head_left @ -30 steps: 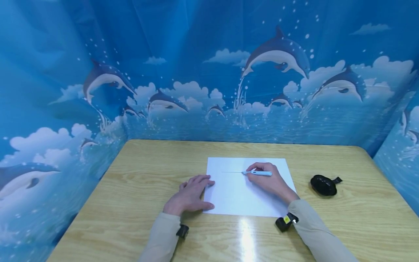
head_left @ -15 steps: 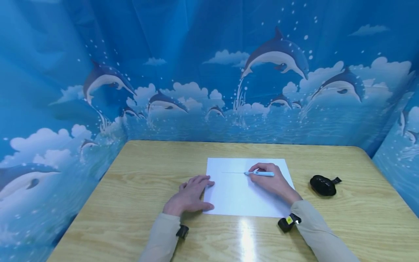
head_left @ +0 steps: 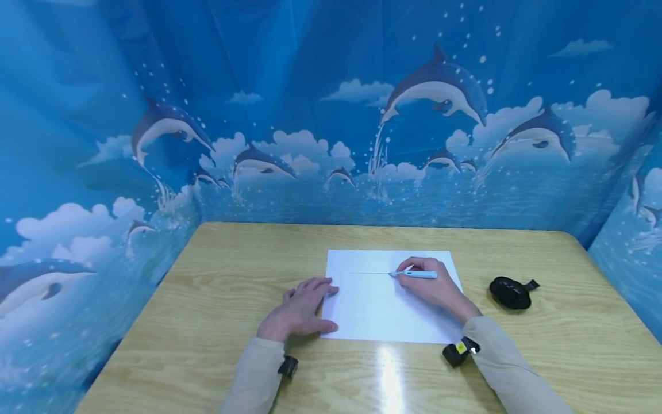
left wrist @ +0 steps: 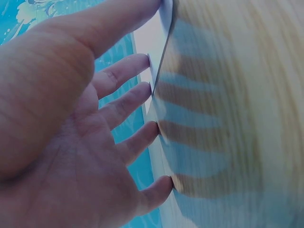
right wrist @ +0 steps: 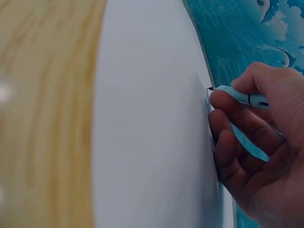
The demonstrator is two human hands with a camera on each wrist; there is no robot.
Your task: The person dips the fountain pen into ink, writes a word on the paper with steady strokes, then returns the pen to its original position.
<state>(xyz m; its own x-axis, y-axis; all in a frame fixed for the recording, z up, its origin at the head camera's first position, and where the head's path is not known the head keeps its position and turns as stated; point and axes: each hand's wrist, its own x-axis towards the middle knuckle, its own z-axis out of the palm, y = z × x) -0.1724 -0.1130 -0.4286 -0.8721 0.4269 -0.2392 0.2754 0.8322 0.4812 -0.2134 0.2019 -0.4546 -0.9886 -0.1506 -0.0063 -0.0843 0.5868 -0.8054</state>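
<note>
A white sheet of paper (head_left: 372,310) lies flat on the wooden table, with a thin straight line (head_left: 369,273) drawn across its upper part. My right hand (head_left: 431,284) pinches a light blue pen (head_left: 423,275), whose tip meets the paper at the right end of that line. In the right wrist view the dark nib of the pen (right wrist: 242,96) touches the sheet, and the other fingers curl loosely under it. Spread over the paper's left edge is my left hand (head_left: 302,310); its thumb and some fingertips rest on the sheet, the others on the wood.
To the right of the paper stands a small black glossy dish-like object (head_left: 511,292) with a short tab. The wooden table (head_left: 233,270) has a blue dolphin-print curtain (head_left: 310,115) behind it and at its sides. Black cameras are strapped to both wrists.
My right hand has slid slightly to the right with the pen, and the drawn line has grown longer in that direction. The left hand and paper have stayed in place.
</note>
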